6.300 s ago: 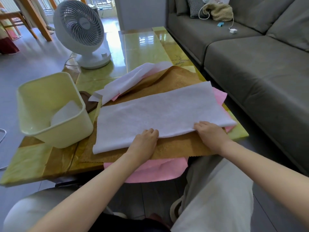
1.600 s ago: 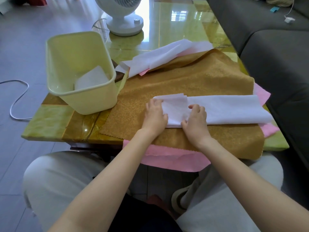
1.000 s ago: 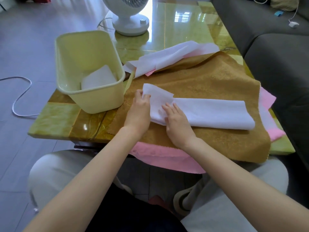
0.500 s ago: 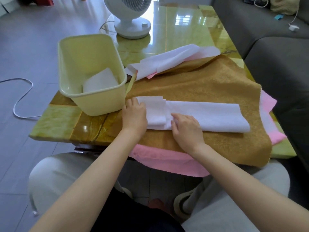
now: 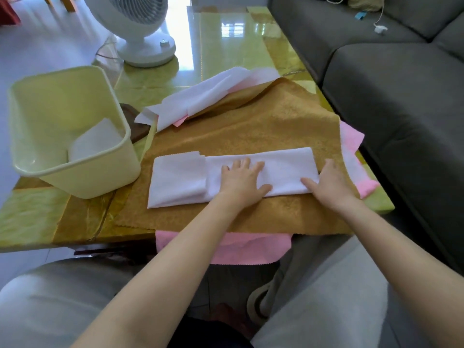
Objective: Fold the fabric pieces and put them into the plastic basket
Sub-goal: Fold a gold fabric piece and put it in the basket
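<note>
A long white fabric strip (image 5: 180,179) lies across a gold-brown cloth (image 5: 251,131), its left end folded over. My left hand (image 5: 242,183) presses flat on the strip's middle, fingers spread. My right hand (image 5: 331,184) rests at the strip's right end, thumb on the fabric; whether it pinches the edge is unclear. The pale yellow plastic basket (image 5: 120,169) stands at the left with one folded white piece (image 5: 95,141) inside. A pink cloth (image 5: 226,247) lies under the gold one and hangs over the table's near edge.
More white and pink fabric (image 5: 208,94) is heaped at the back of the gold cloth. A white fan (image 5: 140,28) stands at the far end of the glossy green table (image 5: 32,217). A grey sofa (image 5: 401,101) runs along the right. A dark brown object (image 5: 136,126) lies behind the basket.
Both hands have moved right along the white strip: the left from its folded left end to its middle, the right from the middle to the right end. The left fold lies flat.
</note>
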`<state>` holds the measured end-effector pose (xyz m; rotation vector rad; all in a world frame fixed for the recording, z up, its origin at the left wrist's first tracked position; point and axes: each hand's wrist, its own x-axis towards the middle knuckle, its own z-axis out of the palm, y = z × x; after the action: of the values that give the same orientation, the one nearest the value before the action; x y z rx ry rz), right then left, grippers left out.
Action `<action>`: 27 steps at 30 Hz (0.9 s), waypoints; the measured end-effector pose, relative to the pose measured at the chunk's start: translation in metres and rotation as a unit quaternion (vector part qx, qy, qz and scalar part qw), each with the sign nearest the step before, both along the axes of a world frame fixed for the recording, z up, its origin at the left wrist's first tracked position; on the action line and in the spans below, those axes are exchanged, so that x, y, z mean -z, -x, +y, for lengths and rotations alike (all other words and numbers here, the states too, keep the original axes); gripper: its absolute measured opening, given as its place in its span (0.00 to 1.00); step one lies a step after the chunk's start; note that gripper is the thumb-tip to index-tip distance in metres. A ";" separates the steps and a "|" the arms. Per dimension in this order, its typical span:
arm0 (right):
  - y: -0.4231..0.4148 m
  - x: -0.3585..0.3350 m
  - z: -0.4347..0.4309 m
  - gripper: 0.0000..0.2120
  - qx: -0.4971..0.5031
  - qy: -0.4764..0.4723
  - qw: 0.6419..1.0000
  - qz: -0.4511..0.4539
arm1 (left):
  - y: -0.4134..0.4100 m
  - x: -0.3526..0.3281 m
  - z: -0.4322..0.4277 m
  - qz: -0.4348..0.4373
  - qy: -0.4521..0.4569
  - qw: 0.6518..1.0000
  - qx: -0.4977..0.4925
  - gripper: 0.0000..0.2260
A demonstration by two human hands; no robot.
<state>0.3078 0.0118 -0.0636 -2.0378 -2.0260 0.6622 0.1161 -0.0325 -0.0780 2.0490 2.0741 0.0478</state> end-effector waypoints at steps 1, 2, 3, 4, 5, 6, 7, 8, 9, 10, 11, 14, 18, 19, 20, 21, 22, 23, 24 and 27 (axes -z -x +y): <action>-0.003 -0.001 0.003 0.30 0.006 0.014 1.000 -0.006 | 0.000 0.000 0.001 0.014 0.002 1.000 0.000 0.27; -0.005 -0.002 0.007 0.28 0.010 0.027 1.000 -0.013 | 0.000 0.000 0.002 0.021 0.003 1.000 0.001 0.27; -0.007 -0.003 0.010 0.28 0.011 0.039 0.999 -0.020 | 0.000 0.000 0.002 0.023 0.004 1.000 0.001 0.27; -0.008 -0.005 0.012 0.28 0.012 0.054 0.998 -0.024 | -0.001 0.000 0.002 0.023 0.006 1.000 0.002 0.27; -0.008 -0.008 0.013 0.30 0.013 0.070 0.997 -0.022 | -0.002 -0.001 0.002 0.024 0.008 1.000 0.003 0.27; -0.008 -0.010 0.014 0.31 0.016 0.088 0.996 -0.016 | -0.002 0.000 0.001 0.026 0.011 1.000 0.004 0.27; -0.007 -0.011 0.014 0.31 0.019 0.104 0.994 -0.005 | -0.003 0.000 0.000 0.028 0.013 1.000 0.004 0.28; -0.006 -0.013 0.013 0.30 0.021 0.114 0.993 0.007 | -0.003 0.000 0.000 0.028 0.015 0.999 0.005 0.28; -0.005 -0.014 0.013 0.27 0.017 0.109 0.994 0.023 | -0.003 -0.001 0.000 0.029 0.015 0.999 0.006 0.28; -0.004 -0.014 0.012 0.22 0.009 0.085 0.995 0.045 | -0.002 -0.001 0.000 0.029 0.014 0.999 0.006 0.28; -0.001 -0.014 0.010 0.16 0.003 0.043 0.996 0.077 | -0.002 -0.001 -0.001 0.027 0.012 1.000 0.004 0.28; 0.018 -0.021 0.000 0.08 0.015 -0.098 0.979 0.178 | -0.002 -0.001 -0.002 0.014 0.008 1.000 -0.006 0.28; 0.056 -0.028 -0.017 0.08 -0.058 -0.192 0.950 0.237 | -0.004 -0.001 -0.005 -0.041 -0.007 0.999 -0.023 0.27; 0.064 -0.028 -0.021 0.09 -0.083 -0.205 0.944 0.243 | -0.004 -0.001 -0.006 -0.064 -0.018 0.997 -0.031 0.25; 0.072 -0.027 -0.026 0.10 -0.104 -0.214 0.939 0.247 | -0.003 -0.002 -0.008 -0.091 -0.030 0.994 -0.043 0.23; 0.077 -0.025 -0.030 0.11 -0.121 -0.218 0.936 0.248 | -0.001 -0.004 -0.010 -0.124 -0.047 0.989 -0.061 0.20; 0.083 -0.022 -0.034 0.12 -0.137 -0.218 0.935 0.246 | 0.001 -0.006 -0.013 -0.157 -0.066 0.982 -0.086 0.17; 0.087 -0.019 -0.036 0.13 -0.154 -0.214 0.933 0.244 | 0.005 -0.010 -0.015 -0.184 -0.088 0.972 -0.113 0.14; 0.089 -0.015 -0.039 0.14 -0.171 -0.206 0.933 0.240 | 0.008 -0.014 -0.018 -0.201 -0.112 0.963 -0.139 0.11; 0.096 -0.005 -0.044 0.16 -0.212 -0.174 0.934 0.228 | 0.020 -0.026 -0.024 -0.248 -0.166 0.935 -0.190 0.07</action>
<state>0.2122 -0.0323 -0.0586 -1.1327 -2.1089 0.7024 0.0960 -0.0568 -0.0523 1.5238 2.1785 0.9337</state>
